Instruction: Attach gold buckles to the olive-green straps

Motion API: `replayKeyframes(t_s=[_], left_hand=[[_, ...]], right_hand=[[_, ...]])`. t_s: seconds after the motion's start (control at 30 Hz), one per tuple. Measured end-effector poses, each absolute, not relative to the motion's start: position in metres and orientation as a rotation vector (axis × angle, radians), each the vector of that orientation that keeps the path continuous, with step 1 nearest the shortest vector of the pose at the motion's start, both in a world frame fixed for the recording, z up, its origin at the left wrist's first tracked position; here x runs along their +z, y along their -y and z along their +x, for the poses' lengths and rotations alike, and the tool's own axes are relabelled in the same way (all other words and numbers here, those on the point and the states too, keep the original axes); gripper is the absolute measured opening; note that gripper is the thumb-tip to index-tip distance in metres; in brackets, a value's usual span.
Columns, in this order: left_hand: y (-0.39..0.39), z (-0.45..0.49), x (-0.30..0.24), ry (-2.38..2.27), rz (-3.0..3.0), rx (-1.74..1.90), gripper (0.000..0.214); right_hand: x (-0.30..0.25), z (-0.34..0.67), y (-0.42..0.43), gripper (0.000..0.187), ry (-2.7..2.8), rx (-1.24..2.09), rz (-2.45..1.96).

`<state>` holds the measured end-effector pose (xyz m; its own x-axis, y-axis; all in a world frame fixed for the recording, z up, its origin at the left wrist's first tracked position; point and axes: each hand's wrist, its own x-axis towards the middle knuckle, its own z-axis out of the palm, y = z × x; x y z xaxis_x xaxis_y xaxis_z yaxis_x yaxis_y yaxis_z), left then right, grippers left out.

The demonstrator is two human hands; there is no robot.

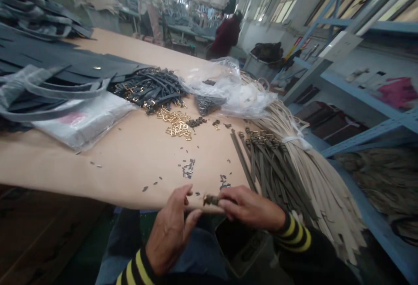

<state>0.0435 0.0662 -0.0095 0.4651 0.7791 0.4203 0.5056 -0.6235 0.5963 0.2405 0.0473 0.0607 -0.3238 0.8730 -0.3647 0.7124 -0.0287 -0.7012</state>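
My right hand [246, 206] pinches a dark olive strap [212, 199] with a gold buckle at its end, held just over the table's front edge. To its left, my left hand [174, 219] is apart from the strap, thumb and fingers spread with nothing between them. Small dark metal pieces [188, 169] lie scattered on the table in front of both hands, and another little cluster [224, 181] sits just beyond my right hand. Farther back is a pile of gold rectangular buckles [176, 124], beside some dark small parts [197, 122].
Olive straps with buckles [271, 159] lie on the right, beside a long bundle of beige cords [313, 172]. Behind are a clear plastic bag [235, 89] and a heap of black buckled straps [152, 87]. A wrapped packet [85, 119] lies left. Blue shelving [369, 98] stands right; people are in the background.
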Motion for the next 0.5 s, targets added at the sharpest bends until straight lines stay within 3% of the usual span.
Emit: replayKeyframes(t_s=[0.23,0.5], left_hand=[[-0.127,0.043,-0.03,-1.276,2.605,1.041,0.018],[-0.126,0.047,-0.033,-1.287,2.709,0.959,0.016]], right_hand=[[0.078,0.355,-0.106,0.019,1.779,-0.099,-2.607],[0.015,0.341,-0.166,0.025,1.773,0.158,-2.724]])
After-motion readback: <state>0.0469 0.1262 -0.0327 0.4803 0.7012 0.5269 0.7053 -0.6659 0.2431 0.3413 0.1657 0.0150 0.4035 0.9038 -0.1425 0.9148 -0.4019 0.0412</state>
